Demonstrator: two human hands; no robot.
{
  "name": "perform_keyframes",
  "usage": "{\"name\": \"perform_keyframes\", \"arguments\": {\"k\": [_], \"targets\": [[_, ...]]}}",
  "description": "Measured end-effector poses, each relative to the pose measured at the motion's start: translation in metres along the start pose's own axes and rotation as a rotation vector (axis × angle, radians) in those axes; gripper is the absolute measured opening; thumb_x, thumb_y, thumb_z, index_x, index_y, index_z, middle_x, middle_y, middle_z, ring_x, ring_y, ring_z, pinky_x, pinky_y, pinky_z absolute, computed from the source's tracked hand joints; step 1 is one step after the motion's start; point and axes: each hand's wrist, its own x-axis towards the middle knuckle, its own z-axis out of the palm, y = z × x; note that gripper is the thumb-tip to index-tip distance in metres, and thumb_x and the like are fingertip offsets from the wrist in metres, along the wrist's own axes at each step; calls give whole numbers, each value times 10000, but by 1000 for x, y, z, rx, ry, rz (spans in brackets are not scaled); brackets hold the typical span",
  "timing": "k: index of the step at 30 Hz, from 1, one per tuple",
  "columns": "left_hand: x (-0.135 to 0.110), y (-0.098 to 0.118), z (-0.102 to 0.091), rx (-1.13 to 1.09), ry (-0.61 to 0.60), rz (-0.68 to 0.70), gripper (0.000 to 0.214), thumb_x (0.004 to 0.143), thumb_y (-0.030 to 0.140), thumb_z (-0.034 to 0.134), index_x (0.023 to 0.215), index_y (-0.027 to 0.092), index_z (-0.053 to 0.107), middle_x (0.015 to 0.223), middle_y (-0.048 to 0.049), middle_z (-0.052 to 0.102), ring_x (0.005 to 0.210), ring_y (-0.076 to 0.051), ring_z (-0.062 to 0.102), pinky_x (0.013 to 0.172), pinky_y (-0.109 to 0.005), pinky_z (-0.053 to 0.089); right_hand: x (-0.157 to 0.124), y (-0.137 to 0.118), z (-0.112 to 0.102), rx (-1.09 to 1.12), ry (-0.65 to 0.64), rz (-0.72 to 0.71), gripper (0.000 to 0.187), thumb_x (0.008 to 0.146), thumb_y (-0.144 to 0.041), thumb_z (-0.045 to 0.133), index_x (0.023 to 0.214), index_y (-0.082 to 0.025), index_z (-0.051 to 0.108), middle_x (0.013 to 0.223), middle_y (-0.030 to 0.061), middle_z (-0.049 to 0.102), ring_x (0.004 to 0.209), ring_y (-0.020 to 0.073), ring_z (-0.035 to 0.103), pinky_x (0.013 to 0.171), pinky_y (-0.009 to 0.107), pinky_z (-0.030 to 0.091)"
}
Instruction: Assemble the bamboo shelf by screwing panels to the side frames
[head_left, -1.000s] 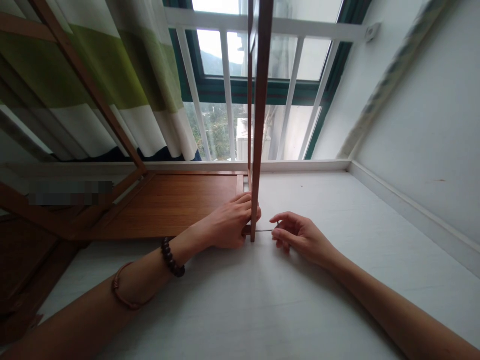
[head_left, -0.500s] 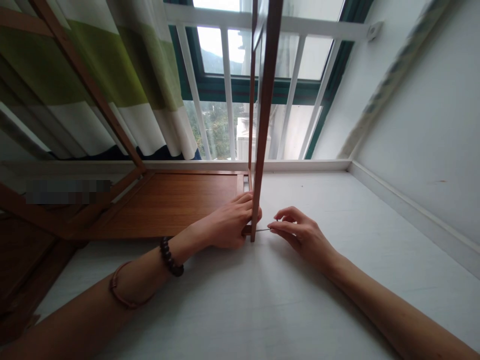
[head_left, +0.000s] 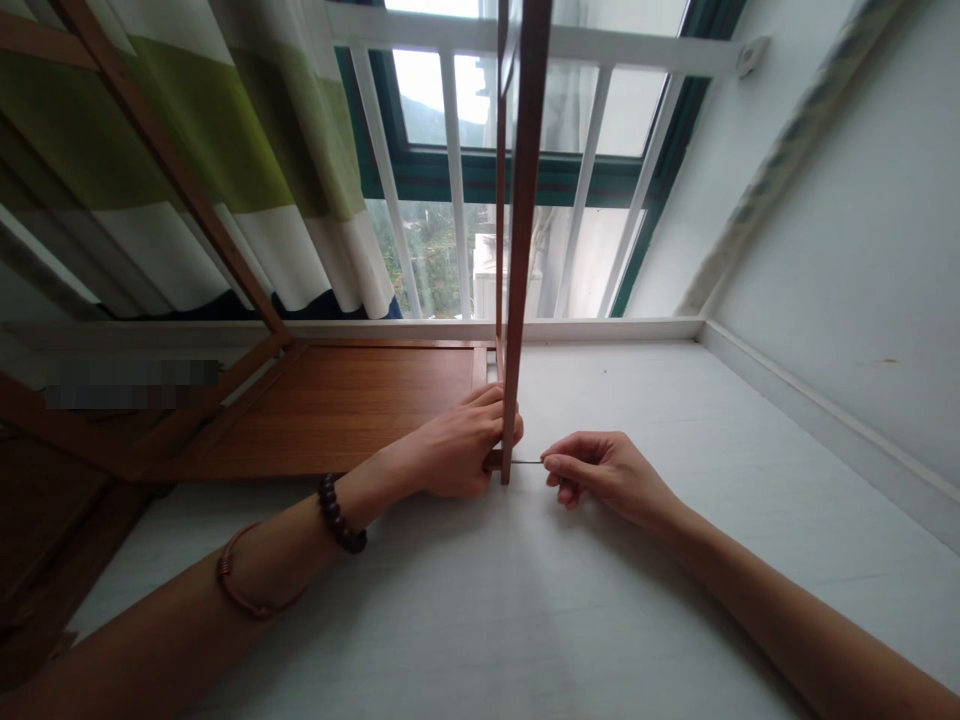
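Note:
My left hand (head_left: 465, 442) is closed around the foot of an upright reddish-brown wooden frame (head_left: 523, 210), its fingertips showing past the post's right side. Just below that grip, the end of a wooden rail meets the post. From the post's right face a thin metal hex key (head_left: 528, 462) sticks out level. My right hand (head_left: 600, 475) pinches its outer end between thumb and forefinger, the other fingers curled below. Whatever its tip sits in is hidden by the post. A wooden shelf panel (head_left: 360, 405) lies left of the post, low over the floor.
More wooden framing (head_left: 172, 180) rises at the left, before a striped green and white curtain (head_left: 247, 150). White railing bars (head_left: 454, 180) guard the window behind. A white wall (head_left: 862, 260) stands at the right, above the pale floor (head_left: 420, 610).
My right hand has rotated about the hex key, its knuckles rolling over and the lower fingers now curling beneath. My left hand keeps its hold on the post.

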Motion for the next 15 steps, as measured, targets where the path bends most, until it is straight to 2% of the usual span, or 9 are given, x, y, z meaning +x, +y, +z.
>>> {"name": "perform_keyframes", "arguments": {"k": [3, 6, 11, 13, 15], "targets": [[0, -1, 0, 6, -2, 0, 219, 575, 58, 546, 727, 190, 459, 827, -25, 499, 917, -195, 482, 1020, -378, 330, 1, 2, -11, 4, -134, -2, 342, 661, -310, 753, 957, -150, 689, 813, 52, 697, 682, 125, 649, 673, 260, 532], [0, -1, 0, 9, 2, -3, 219, 580, 53, 541, 729, 190, 459, 828, -24, 499, 919, -194, 482, 1016, -379, 334, 0, 4, -18, -125, -230, -139, 379, 702, -258, 721, 1069, -184, 666, 904, 53, 694, 818, 144, 647, 771, 282, 519], [0, 0, 0, 7, -3, -7, 225, 572, 47, 534, 728, 189, 455, 829, -25, 499, 921, -195, 480, 1023, -382, 324, -1, 3, -19, -566, -187, -510, 291, 837, -242, 575, 1114, -217, 658, 926, 65, 699, 807, 146, 644, 726, 261, 503], [-1, 0, 0, 2, -3, -6, 220, 572, 48, 532, 722, 188, 453, 829, -27, 498, 921, -196, 479, 1020, -382, 326, -2, 1, -17, -647, -163, -589, 292, 854, -253, 555, 1129, -227, 650, 935, 68, 696, 811, 145, 636, 728, 257, 491], [-1, 0, 0, -2, 0, -8, 215, 576, 48, 528, 722, 188, 456, 830, -28, 498, 921, -197, 479, 1012, -386, 333, -3, -1, -12, -649, -102, -580, 266, 863, -280, 543, 1086, -215, 673, 898, 67, 700, 785, 140, 626, 723, 257, 479]]}}
